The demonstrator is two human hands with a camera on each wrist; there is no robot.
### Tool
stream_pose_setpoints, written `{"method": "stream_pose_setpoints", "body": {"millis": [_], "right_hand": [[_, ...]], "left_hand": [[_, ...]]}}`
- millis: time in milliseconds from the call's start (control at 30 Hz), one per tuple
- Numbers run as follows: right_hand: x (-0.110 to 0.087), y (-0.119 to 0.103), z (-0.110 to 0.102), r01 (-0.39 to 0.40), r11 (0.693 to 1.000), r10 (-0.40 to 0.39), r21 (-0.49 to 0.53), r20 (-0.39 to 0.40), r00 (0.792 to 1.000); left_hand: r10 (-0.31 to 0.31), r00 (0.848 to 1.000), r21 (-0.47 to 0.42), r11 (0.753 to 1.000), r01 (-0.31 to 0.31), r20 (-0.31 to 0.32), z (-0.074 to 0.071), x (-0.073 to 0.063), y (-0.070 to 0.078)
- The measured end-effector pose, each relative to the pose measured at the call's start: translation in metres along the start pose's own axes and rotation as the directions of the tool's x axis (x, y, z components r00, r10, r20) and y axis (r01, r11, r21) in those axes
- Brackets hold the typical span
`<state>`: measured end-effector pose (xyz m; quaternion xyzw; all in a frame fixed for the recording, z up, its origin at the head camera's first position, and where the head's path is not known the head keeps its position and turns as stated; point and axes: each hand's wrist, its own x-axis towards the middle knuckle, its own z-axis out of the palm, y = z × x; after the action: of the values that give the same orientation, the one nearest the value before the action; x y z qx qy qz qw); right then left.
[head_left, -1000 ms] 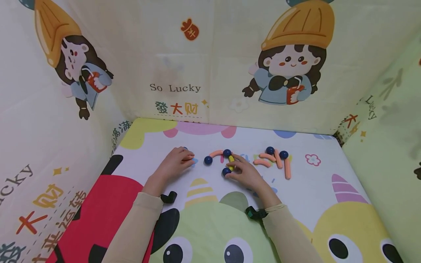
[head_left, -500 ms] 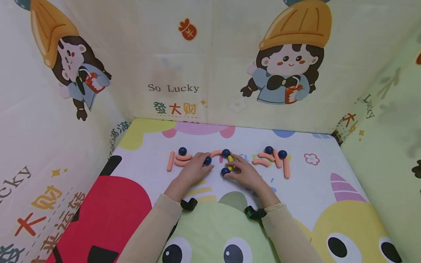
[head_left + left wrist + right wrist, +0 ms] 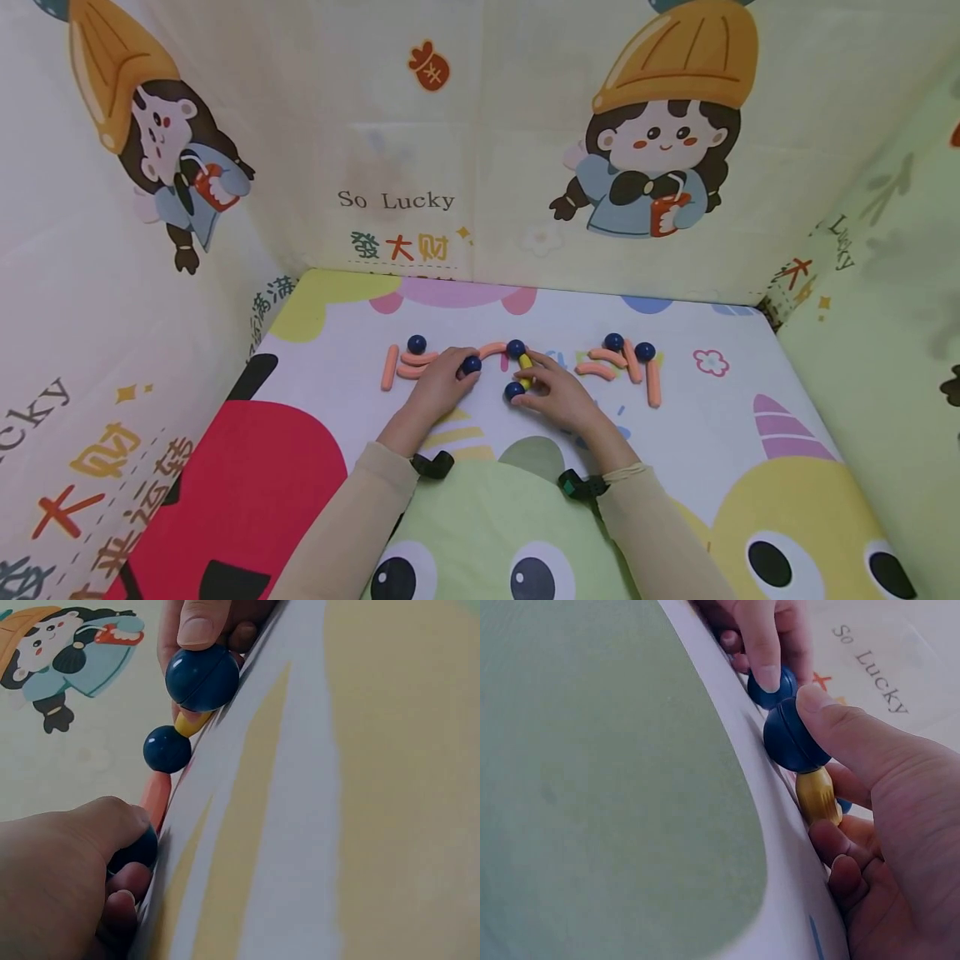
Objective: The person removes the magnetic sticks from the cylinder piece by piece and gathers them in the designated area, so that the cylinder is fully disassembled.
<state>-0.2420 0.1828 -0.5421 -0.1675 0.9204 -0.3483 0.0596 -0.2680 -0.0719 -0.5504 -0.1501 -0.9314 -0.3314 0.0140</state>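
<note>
My left hand pinches a dark blue ball between thumb and fingers. From that ball a curved orange rod runs to a second blue ball. A short yellow rod leads from there down to a third blue ball. My right hand grips this end: in the right wrist view the thumb presses the near blue ball, while the fingers curl beside the yellow rod. The chain lies low on the printed tabletop.
Left of the hands lie a straight orange rod, a loose blue ball and curved orange rods. To the right are more curved rods, straight rods and two blue balls. Printed cloth walls surround the table.
My left hand has moved right from the loose pieces and taken hold of the chain's left blue ball, which has shifted slightly left. My right hand keeps its place.
</note>
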Motion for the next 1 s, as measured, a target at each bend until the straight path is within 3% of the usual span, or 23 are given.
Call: {"method": "stream_pose_setpoints", "body": {"millis": [467, 633, 800, 1000], "right_hand": [[-0.001, 0.000, -0.001, 0.002, 1.000, -0.002, 0.012, -0.002, 1.000], [0.000, 0.000, 0.000, 0.004, 1.000, -0.004, 0.008, 0.000, 1.000], [0.000, -0.001, 0.000, 0.003, 1.000, -0.003, 0.007, 0.003, 1.000], [-0.001, 0.000, -0.001, 0.010, 1.000, -0.011, 0.020, 0.005, 1.000]], "left_hand": [[0.005, 0.999, -0.057, 0.998, -0.002, 0.050, -0.007, -0.003, -0.002], [-0.048, 0.998, -0.121, 0.991, 0.053, 0.048, -0.012, -0.005, -0.001], [-0.120, 0.993, -0.178, 0.976, 0.122, 0.020, -0.024, -0.006, 0.005], [-0.122, 0.992, -0.217, 0.969, 0.115, -0.021, -0.048, -0.008, 0.001]]}}
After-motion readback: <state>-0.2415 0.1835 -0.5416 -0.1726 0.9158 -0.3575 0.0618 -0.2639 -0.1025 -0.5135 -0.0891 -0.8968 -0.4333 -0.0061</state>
